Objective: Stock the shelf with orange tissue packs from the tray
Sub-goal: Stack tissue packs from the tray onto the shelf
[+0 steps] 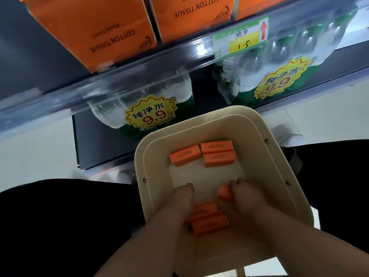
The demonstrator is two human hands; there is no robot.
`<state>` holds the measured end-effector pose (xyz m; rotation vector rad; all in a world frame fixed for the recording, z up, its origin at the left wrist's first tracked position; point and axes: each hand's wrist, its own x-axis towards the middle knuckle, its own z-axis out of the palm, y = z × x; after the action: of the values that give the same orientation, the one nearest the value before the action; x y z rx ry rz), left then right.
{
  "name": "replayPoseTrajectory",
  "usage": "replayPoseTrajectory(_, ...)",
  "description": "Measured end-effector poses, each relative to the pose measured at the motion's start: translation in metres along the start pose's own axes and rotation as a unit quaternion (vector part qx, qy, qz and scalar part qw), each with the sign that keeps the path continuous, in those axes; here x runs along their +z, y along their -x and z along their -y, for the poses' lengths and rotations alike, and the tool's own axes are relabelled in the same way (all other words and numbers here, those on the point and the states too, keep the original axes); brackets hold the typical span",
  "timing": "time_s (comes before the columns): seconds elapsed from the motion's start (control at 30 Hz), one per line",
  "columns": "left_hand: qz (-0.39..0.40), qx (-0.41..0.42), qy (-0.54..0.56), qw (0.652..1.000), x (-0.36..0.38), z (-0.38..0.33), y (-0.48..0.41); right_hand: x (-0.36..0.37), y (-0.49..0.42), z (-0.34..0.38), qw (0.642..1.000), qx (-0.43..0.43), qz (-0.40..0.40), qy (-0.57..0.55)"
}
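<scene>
Gripping an orange tissue pack (pixel 225 193), right hand (pixel 247 198) fingers (pixel 234 185) wrap its end.

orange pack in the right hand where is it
Head view: the orange pack is inside the cream tray, gripped by the right hand, just right of two packs by the left hand.

The right hand (pixel 246 196) covers most of the pack (pixel 224 193) it grips, the left hand (pixel 182 198) is blurred so whether its fingers hold the packs (pixel 207 218) by the tray's (pixel 257 134) near edge cannot be told, the forearms (pixel 143 242) hide that edge, and the top edge cuts off the shelf packs (pixel 95 31).
</scene>
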<state>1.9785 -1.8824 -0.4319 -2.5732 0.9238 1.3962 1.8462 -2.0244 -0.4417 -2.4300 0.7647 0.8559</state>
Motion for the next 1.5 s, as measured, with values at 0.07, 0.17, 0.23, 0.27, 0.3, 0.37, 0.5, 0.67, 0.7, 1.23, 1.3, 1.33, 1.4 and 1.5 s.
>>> replayPoseTrajectory(0.07, 0.028, 0.020, -0.044, 0.998, 0.007, 0.000, 0.000, -0.008, 0.003, 0.003, 1.000, -0.003, -0.028, 0.008)
replayPoseTrajectory(0.17, 0.073, 0.045, -0.090, 0.992, 0.022, -0.002, -0.005, -0.008, 0.006, 0.006, 0.998, -0.012, -0.051, 0.019)
replayPoseTrajectory(0.23, 0.080, 0.057, -0.122, 0.988, 0.029, -0.003, -0.009, -0.004, 0.008, 0.005, 0.999, -0.013, -0.049, 0.013)
replayPoseTrajectory(0.27, 0.079, 0.061, -0.135, 0.986, 0.032, -0.002, -0.012, -0.002, 0.008, 0.004, 0.999, -0.011, -0.041, 0.009)
replayPoseTrajectory(0.3, 0.077, 0.064, -0.147, 0.984, 0.034, -0.002, -0.014, -0.001, 0.008, 0.002, 0.999, -0.007, -0.031, 0.006)
replayPoseTrajectory(0.37, 0.072, 0.071, -0.168, 0.981, 0.039, 0.000, -0.021, -0.001, 0.006, -0.003, 1.000, 0.005, -0.012, 0.000)
replayPoseTrajectory(0.5, 0.083, 0.083, -0.183, 0.976, 0.044, 0.000, -0.032, 0.003, -0.002, -0.010, 1.000, 0.021, -0.010, -0.020)
replayPoseTrajectory(0.67, 0.054, 0.089, -0.176, 0.979, 0.043, 0.003, -0.036, 0.007, -0.011, -0.010, 0.999, 0.020, -0.009, -0.044)
replayPoseTrajectory(0.7, 0.046, 0.083, -0.164, 0.982, 0.043, 0.004, -0.037, 0.008, -0.011, -0.009, 0.999, 0.021, -0.008, -0.047)
replayPoseTrajectory(1.23, -0.188, -0.011, 0.106, 0.976, -0.038, -0.007, 0.017, -0.045, 0.012, 0.040, 0.986, -0.001, -0.166, 0.011)
replayPoseTrajectory(1.3, -0.224, -0.007, 0.116, 0.968, -0.050, -0.005, 0.038, -0.054, 0.024, 0.051, 0.982, -0.006, -0.189, 0.029)
replayPoseTrajectory(1.33, -0.240, -0.004, 0.119, 0.963, -0.055, -0.004, 0.048, -0.059, 0.032, 0.055, 0.980, -0.009, -0.198, 0.032)
replayPoseTrajectory(1.4, -0.269, -0.002, 0.136, 0.953, -0.065, 0.000, 0.068, -0.069, 0.047, 0.062, 0.976, -0.024, -0.216, 0.035)
replayPoseTrajectory(1.5, -0.326, 0.017, 0.153, 0.933, -0.084, 0.000, 0.097, -0.094, 0.072, 0.072, 0.967, -0.046, -0.247, 0.042)
